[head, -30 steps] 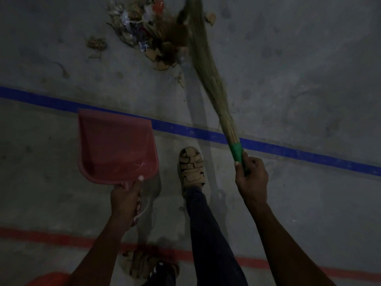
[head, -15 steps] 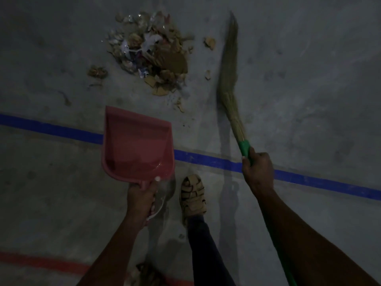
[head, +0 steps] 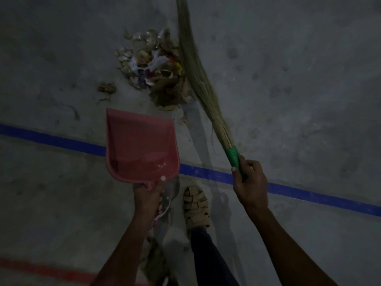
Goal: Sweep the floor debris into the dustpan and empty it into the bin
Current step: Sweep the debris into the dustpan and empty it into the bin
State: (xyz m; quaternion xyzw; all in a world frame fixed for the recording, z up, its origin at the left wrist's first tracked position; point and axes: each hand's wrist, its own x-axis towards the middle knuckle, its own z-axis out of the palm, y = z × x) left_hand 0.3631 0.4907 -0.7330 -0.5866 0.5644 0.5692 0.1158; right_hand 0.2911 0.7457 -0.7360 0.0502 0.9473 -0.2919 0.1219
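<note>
Debris (head: pixel 153 71) lies beyond blue line (head: pixel 61 140), seemingly unobstructed.

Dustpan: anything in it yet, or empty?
Empty. The dustpan shows only bare red plastic inside; the debris pile lies on the floor beyond its front edge.

– Floor condition?
– Grey concrete floor (head: pixel 299 69), stained and mottled, under dim light.
– Markings?
– One blue line (head: pixel 51 139) runs across the floor, sloping down toward the right. A red line (head: pixel 41 269) lies on the near side of the blue line, at lower left.
– Walls, furniture?
– Out of view.
</note>
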